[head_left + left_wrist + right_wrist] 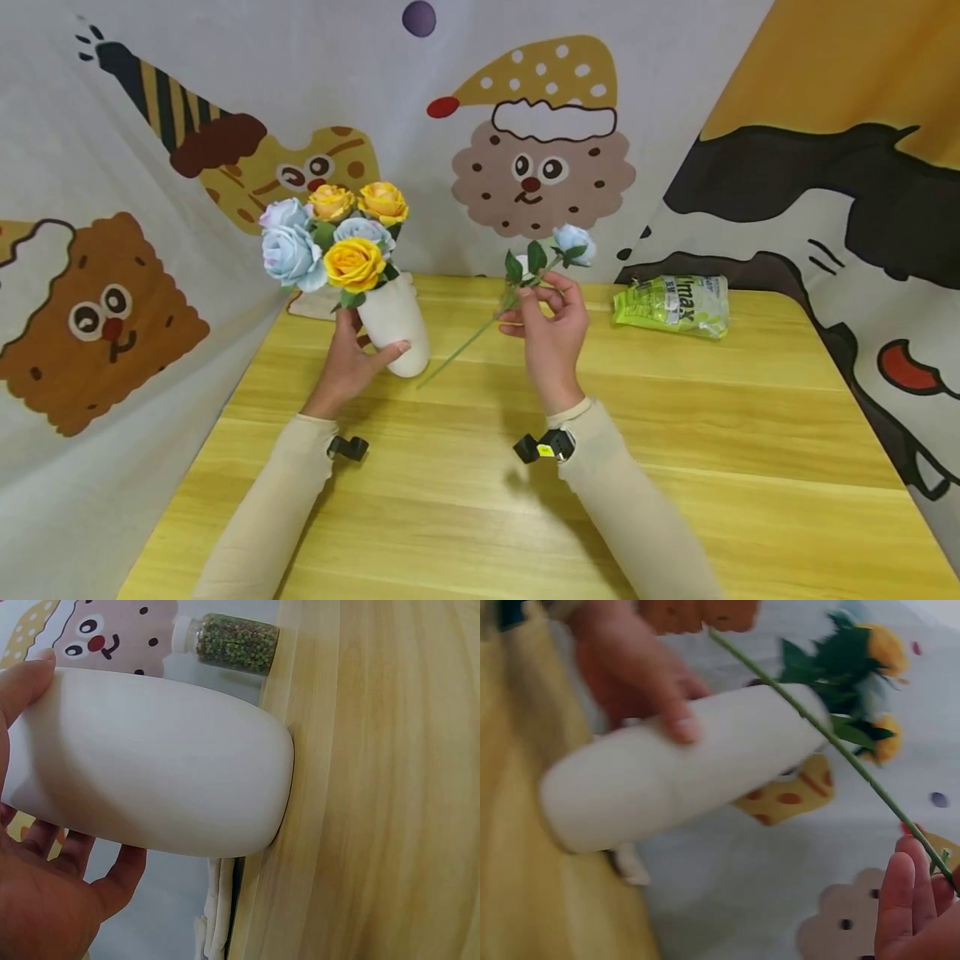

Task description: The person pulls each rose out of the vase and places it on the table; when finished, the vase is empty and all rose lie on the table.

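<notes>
Blue rose pinched by right hand above table, green stem slanted down leftward toward base of white vase; vase grasped by left hand, positioned left of right hand.

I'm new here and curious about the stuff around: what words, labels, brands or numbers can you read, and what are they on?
"max" – large letters on the green packet; a mark just before them is unclear.
Smaller print on that packet: too small to read.
Yellow label on the right wrist's black device: too small to read.
No writing shows on the white vase.
</notes>
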{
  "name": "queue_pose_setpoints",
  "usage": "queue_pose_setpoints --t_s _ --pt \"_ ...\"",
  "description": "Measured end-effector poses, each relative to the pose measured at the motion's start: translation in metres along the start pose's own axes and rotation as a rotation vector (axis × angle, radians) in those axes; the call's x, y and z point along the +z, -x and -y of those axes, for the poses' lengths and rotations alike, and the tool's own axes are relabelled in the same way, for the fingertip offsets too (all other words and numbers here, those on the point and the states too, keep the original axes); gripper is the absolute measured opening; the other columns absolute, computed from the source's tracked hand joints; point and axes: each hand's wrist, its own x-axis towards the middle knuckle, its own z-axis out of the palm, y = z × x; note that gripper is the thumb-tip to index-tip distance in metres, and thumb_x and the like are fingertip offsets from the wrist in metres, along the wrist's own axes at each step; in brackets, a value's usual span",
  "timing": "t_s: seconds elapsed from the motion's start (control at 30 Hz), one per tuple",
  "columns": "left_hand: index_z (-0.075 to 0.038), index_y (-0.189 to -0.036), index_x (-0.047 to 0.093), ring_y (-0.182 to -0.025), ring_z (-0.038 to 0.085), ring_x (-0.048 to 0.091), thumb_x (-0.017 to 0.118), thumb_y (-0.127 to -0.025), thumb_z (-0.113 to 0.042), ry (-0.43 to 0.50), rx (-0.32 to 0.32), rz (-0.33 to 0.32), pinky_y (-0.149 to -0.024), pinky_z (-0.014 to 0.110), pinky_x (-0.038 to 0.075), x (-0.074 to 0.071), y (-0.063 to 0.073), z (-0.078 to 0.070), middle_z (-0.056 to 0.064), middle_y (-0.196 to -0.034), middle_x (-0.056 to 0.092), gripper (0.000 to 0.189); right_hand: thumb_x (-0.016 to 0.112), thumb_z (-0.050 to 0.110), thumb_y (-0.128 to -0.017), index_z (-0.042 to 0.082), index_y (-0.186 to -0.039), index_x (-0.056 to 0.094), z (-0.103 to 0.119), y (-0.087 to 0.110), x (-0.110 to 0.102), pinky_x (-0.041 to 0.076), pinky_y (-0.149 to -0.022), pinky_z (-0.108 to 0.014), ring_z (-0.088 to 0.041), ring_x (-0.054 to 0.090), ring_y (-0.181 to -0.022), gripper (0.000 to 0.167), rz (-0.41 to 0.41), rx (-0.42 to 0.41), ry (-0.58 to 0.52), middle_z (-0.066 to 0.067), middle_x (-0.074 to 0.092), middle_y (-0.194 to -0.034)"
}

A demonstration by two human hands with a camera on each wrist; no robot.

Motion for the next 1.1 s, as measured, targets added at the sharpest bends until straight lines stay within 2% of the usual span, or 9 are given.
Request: queue_pose_setpoints --t_s 0.17,0.33,0.53,0.77,0.93,1.1 --pt "-0.014 -0.158 0.022 -0.141 0.033 0.044 0.087 -0.089 -0.015 0.003 -0.016 0.007 -0.112 0.064 0.041 0.0 0.0 -0.002 0.016 -0.155 0.041 0.095 0.066 0.0 -0.099 0.004 -0.127 0.056 -0.019 0.01 -0.004 0.062 -0.055 -0.033 -0.016 0.073 -0.058 0.03 0.105 0.105 0.077 -0.006 0.069 -0.094" --pt "-0.013 -0.156 0.023 -0.142 0.033 0.044 0.087 -0.089 -0.016 0.006 -0.027 0.013 -0.114 0.063 0.041 0.0 -0.001 -0.002 0.016 -0.155 0.041 0.092 0.066 0.0 -0.098 0.002 -0.128 0.058 -0.038 0.013 -0.005 0.062 -0.055 -0.031 -0.013 0.072 -0.059 0.031 0.156 0.203 0.133 -0.002 0.069 -0.093" --pt "-0.017 -0.158 0.022 -0.143 0.032 0.044 0.086 -0.089 -0.014 0.02 -0.004 0.017 -0.113 0.063 0.042 0.001 -0.001 -0.001 0.014 -0.156 0.041 0.094 0.064 0.0 -0.097 0.003 -0.129 0.062 -0.061 0.015 -0.005 0.062 -0.055 -0.032 -0.014 0.071 -0.057 0.032 0.224 0.29 0.24 -0.008 0.068 -0.097" --pt "-0.024 -0.161 0.019 -0.143 0.031 0.044 0.085 -0.09 -0.013 0.027 0.021 0.022 -0.111 0.063 0.044 0.0 0.0 0.002 0.012 -0.158 0.04 0.098 0.068 0.004 -0.098 0.005 -0.132 0.063 -0.086 0.018 -0.006 0.062 -0.057 -0.032 -0.017 0.072 -0.061 0.034 0.337 0.465 0.339 -0.01 0.067 -0.1" --pt "-0.025 -0.162 0.018 -0.143 0.031 0.044 0.084 -0.09 -0.013 0.025 0.033 0.03 -0.11 0.065 0.043 0.0 0.0 0.001 0.012 -0.158 0.038 0.098 0.069 0.003 -0.097 0.003 -0.132 0.064 -0.1 0.017 -0.004 0.063 -0.06 -0.032 -0.017 0.071 -0.065 0.036 0.356 0.551 0.363 -0.011 0.068 -0.101" --pt "-0.025 -0.162 0.017 -0.144 0.031 0.042 0.085 -0.09 -0.013 0.017 0.031 0.027 -0.11 0.065 0.043 0.0 -0.001 0.002 0.012 -0.16 0.037 0.1 0.07 0.001 -0.096 0.001 -0.132 0.064 -0.109 0.017 -0.003 0.063 -0.061 -0.031 -0.016 0.07 -0.065 0.036 0.36 0.589 0.381 -0.014 0.072 -0.103"
